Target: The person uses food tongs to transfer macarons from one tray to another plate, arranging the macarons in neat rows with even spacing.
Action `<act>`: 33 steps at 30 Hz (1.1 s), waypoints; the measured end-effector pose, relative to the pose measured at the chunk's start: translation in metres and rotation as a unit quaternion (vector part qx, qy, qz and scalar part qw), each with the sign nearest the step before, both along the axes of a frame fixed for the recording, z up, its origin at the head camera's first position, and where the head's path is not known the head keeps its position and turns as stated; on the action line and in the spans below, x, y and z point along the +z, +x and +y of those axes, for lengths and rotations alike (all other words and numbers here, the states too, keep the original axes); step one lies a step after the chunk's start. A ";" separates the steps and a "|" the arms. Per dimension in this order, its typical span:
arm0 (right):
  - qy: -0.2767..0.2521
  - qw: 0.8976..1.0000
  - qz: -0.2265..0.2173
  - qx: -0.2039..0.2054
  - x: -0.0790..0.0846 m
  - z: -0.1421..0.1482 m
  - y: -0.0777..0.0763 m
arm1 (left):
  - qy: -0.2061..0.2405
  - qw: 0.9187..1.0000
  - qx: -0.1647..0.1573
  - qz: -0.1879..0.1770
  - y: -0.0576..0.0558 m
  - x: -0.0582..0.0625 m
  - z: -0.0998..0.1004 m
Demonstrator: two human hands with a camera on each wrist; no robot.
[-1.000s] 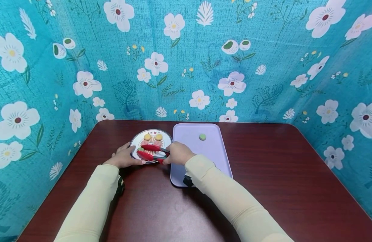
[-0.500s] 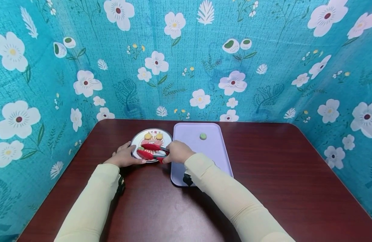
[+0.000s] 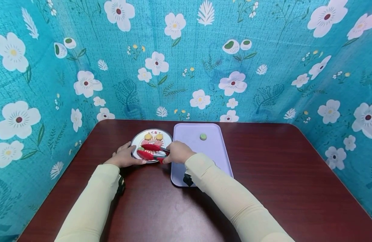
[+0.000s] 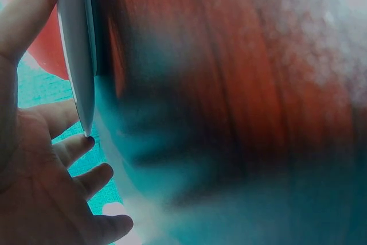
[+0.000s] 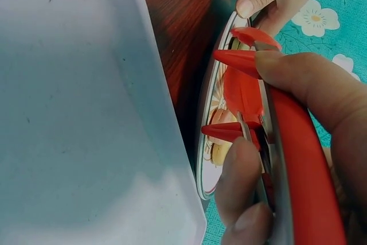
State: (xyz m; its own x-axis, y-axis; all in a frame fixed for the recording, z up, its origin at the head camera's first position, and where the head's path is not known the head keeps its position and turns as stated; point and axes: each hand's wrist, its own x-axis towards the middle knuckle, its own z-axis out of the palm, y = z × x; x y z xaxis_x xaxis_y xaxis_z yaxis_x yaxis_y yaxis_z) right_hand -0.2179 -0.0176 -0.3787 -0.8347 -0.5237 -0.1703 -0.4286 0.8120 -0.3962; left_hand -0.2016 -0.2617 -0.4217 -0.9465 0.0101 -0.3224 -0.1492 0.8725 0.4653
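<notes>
In the head view, a white patterned plate [image 3: 137, 139] bears small round macaron-like sweets: two yellow ones [image 3: 159, 137], pink ones [image 3: 157, 143] partly behind the tongs, and a green one [image 3: 140, 149] at its left. My left hand [image 3: 124, 157] steadies the plate at its left rim. Its thumb lies along the near edge, other fingers spread beyond the rim in the left wrist view. My right hand [image 3: 179, 153] grips red tongs [image 3: 148, 155] by the handles. The tongs' tips are parted over the plate, by the green sweet; contact is too small to tell.
A lilac tray [image 3: 187, 131] stands just right of the plate, under my right forearm. One green sweet [image 3: 203, 136] lies near its back. The dark wooden table [image 3: 273, 161] extends to the right, and a blue floral cloth [image 3: 186, 67] hangs behind.
</notes>
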 end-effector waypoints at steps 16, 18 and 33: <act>-0.006 1.000 -0.024 -0.010 0.002 0.002 -0.001 | -0.004 1.000 -0.004 0.005 0.000 0.002 0.001; -0.007 1.000 -0.026 -0.009 0.003 0.003 -0.001 | -0.001 1.000 -0.003 0.004 0.000 0.003 0.001; -0.004 1.000 -0.003 -0.012 0.004 0.010 0.002 | 0.000 1.000 0.002 -0.004 0.005 0.005 0.002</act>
